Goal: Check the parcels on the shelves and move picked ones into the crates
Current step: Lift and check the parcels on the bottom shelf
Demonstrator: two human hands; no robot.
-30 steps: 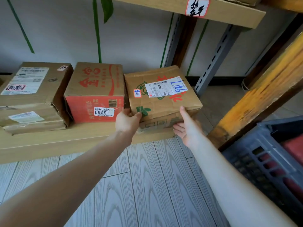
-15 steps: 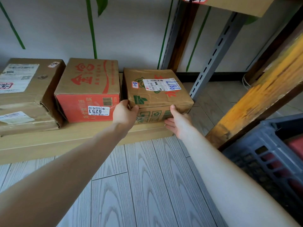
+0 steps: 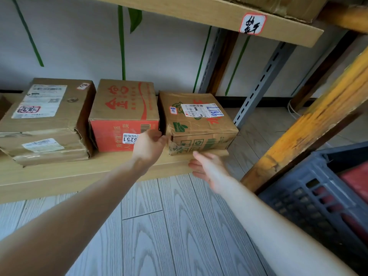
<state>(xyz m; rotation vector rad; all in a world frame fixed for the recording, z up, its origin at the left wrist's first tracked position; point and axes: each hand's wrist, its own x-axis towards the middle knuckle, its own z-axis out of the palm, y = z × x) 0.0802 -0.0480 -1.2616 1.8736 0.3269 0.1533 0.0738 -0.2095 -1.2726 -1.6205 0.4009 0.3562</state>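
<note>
While the brown parcel [image 3: 199, 126] sits flat at the right end of the low shelf [image 3: 79, 172], both bare hands are up against its front; the left hand [image 3: 149, 145] is at the parcel's near left corner, its fingertips tucked towards the narrow gap beside the red box [image 3: 123, 116], and from where I stand I cannot tell whether they are clamped on the cardboard or only touching it; the right hand [image 3: 209, 168] is just below the parcel's front face, over the shelf edge, fingers stretched out and loose, holding nothing, somewhat blurred. A white label [image 3: 202, 110] with blue handwriting lies on the parcel's top; the red box stands just beside the parcel, the numbered sticker on its front partly behind the left hand; further left a wide flat carton [image 3: 49, 116] lies on the same shelf. Low down to the right a dark slatted crate [image 3: 318, 196] stands well apart from the parcel, with something red [image 3: 356, 182] inside; a worn orange-brown post [image 3: 318, 126] runs between crate and shelf.
</note>
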